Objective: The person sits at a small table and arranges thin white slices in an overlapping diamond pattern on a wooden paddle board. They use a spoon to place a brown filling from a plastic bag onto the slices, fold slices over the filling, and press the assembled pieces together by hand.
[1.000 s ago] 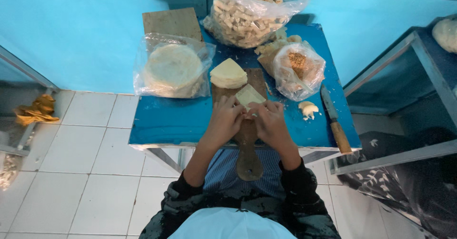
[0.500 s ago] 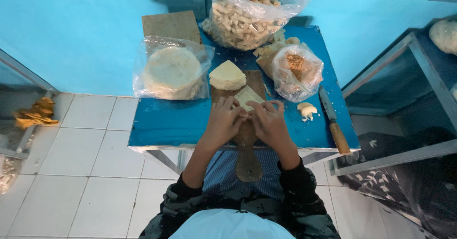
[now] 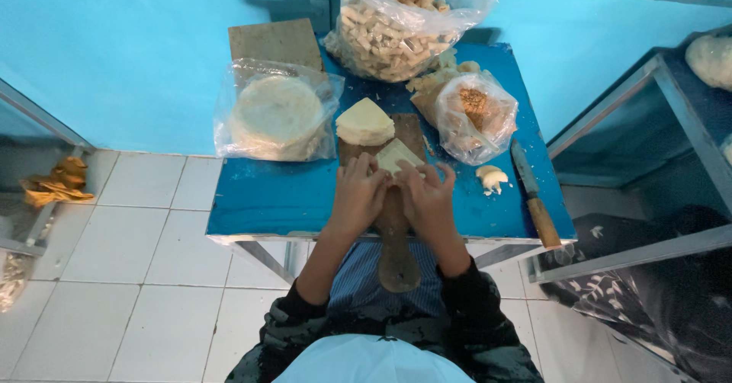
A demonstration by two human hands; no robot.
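The pale wedge of thin wrapper sheet (image 3: 398, 157) lies on the wooden paddle board (image 3: 396, 223), at its far end, just in front of a small stack of the same wedges (image 3: 365, 122); my left hand (image 3: 358, 194) and my right hand (image 3: 428, 200) are both on its near edge, fingers curled and close together, pinching or folding it, though I cannot tell exactly how tight the hold is because the backs of my hands cover the tips; I think the sheet can tear if I pull the two sides apart too strongly, and it may slide off the board toward the stack, because the board handle hangs over the table edge toward my body and could tip if I press down on it; a knife with wooden handle (image 3: 531, 195) lies to the right, near some pale scraps (image 3: 491, 178), well apart from my fingers; behind are a plastic bag of round flat sheets (image 3: 276, 116), a bag with brown filling (image 3: 474, 115) and a large bag of pale rolled pieces (image 3: 396, 25); all stands on a small blue table (image 3: 274, 200) against a turquoise wall (image 3: 114, 48); the floor (image 3: 130, 261) is of white tiles; a metal shelf frame (image 3: 671, 101) is at the right.
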